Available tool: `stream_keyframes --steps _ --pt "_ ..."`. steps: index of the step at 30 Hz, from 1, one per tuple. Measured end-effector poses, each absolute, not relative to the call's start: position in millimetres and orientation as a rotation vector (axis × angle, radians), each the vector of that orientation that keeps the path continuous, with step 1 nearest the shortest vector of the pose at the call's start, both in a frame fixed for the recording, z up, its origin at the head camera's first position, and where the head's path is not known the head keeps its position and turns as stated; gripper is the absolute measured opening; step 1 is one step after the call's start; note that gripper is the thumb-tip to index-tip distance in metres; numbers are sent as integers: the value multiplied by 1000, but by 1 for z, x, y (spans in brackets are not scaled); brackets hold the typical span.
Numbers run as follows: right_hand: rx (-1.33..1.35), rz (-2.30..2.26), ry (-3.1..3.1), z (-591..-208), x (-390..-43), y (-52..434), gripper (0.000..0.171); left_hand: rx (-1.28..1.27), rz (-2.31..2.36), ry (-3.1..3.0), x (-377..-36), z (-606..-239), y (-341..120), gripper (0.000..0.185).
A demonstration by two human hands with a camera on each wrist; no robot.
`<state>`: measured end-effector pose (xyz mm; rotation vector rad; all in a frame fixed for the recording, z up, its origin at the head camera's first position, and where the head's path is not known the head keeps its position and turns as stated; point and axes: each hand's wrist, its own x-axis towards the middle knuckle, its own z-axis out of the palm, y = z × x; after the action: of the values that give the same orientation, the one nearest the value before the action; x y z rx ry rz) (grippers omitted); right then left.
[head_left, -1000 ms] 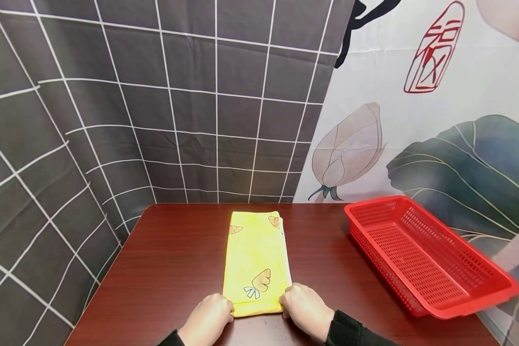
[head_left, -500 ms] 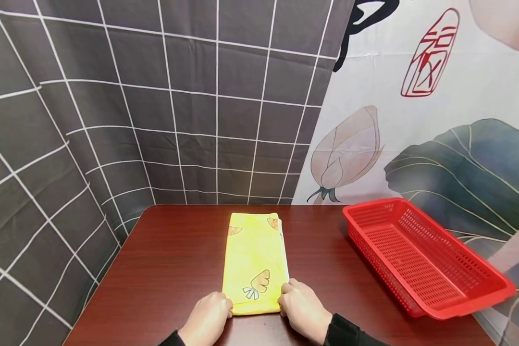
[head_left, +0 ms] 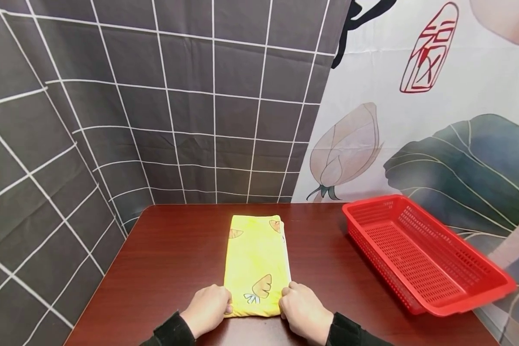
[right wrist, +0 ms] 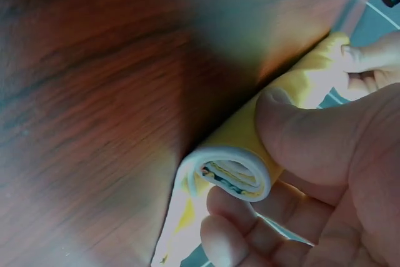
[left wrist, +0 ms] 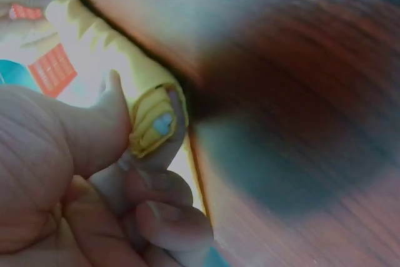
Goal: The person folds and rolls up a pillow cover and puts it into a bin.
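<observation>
A folded yellow towel (head_left: 256, 254) with a carrot print lies lengthwise on the dark red-brown table (head_left: 177, 250). Its near end is rolled up; layers show in a spiral at the towel roll's end (right wrist: 231, 173) in the right wrist view. My left hand (head_left: 208, 307) pinches the left end of this roll, thumb on top and fingers curled beneath. At the right end, my right hand (head_left: 304, 307) grips the roll in the same manner. In the left wrist view, yellow folds of the towel (left wrist: 152, 120) show between thumb and fingers.
A red plastic basket (head_left: 419, 259) with slotted walls stands at the table's right side. Behind the table hang a grey grid-patterned cloth (head_left: 238, 115) and a white cloth with a lotus print (head_left: 348, 144).
My left hand has shifted slightly away from me, its wrist turning. The fold line across the towel's near end no longer shows. Both hands keep hold of the roll; the basket stays put.
</observation>
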<state>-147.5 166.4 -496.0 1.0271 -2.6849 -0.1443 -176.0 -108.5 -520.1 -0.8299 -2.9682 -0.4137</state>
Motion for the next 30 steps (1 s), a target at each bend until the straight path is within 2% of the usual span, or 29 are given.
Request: stream_keyframes --steps 5,10,14,22,30 --pt "1025 -174 -2699 -496 -144 167 24 -748 -393 -3150 -185 -513 -103 37" --pt "1028 -181 -2715 -495 -143 167 25 -734 -403 -3249 -208 -536 -105 41" --pt "1031 -191 -2735 -493 -143 167 27 -726 -372 -3308 -225 -550 -107 37" --pt "1019 -108 -2822 -492 -148 171 31 -511 -549 -3368 -205 -494 -105 45" --pt "1042 405 -3161 -477 -169 184 26 -447 -528 -3390 -200 -489 -103 43"
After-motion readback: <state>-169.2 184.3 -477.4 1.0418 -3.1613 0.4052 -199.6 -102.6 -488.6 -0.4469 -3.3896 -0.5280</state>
